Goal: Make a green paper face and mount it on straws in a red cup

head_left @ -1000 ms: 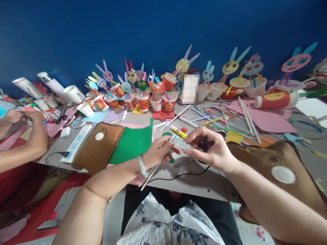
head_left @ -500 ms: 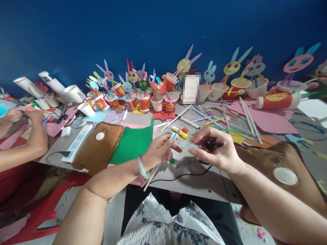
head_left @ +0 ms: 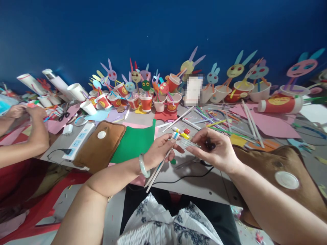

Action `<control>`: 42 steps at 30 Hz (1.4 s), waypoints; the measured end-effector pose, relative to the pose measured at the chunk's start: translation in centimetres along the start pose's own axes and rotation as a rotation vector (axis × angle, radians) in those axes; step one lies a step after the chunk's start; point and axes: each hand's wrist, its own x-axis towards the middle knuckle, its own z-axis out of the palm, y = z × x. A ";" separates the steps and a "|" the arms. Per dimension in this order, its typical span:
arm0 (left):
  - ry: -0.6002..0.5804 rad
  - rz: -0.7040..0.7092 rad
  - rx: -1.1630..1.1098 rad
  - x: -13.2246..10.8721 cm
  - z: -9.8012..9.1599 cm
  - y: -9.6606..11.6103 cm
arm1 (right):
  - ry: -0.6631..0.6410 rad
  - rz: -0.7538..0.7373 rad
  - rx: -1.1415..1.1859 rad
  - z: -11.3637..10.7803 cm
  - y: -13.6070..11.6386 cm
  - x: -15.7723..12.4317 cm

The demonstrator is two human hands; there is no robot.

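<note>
My left hand (head_left: 163, 149), a pale bangle on its wrist, is closed around thin rolled paper sticks (head_left: 153, 178), white with some blue. Their upper ends (head_left: 175, 135) poke out above the fingers. My right hand (head_left: 218, 148) is closed around what look like black-handled scissors (head_left: 211, 144); only the dark handles show clearly, against the palm. A clear, shiny, blurred shape (head_left: 190, 144) spans the gap between both hands; I cannot tell if it is the blades or a plastic strip. A small green paper disc (head_left: 173, 161) lies on the table beneath.
Green paper (head_left: 133, 143) and a brown cushion (head_left: 98, 144) lie left, another brown cushion (head_left: 278, 177) right. Paper cups with rabbit figures (head_left: 146, 102) line the back. A power strip (head_left: 79, 141) and a black cable (head_left: 184, 177) are near. A co-worker's hands (head_left: 33, 114) are far left.
The whole view has shifted slightly. The sticks in my left hand have spread a little at their lower ends. Both hands keep their hold close together.
</note>
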 end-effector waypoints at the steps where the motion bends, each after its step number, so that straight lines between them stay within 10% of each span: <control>1: -0.002 -0.004 -0.008 0.0 0.0 -0.1 | 0.001 0.004 -0.002 0.0 0.0 0.0; 42: 0.008 0.015 -0.041 0.1 0.0 0.2 | -0.020 -0.018 -0.064 0.3 1.0 0.0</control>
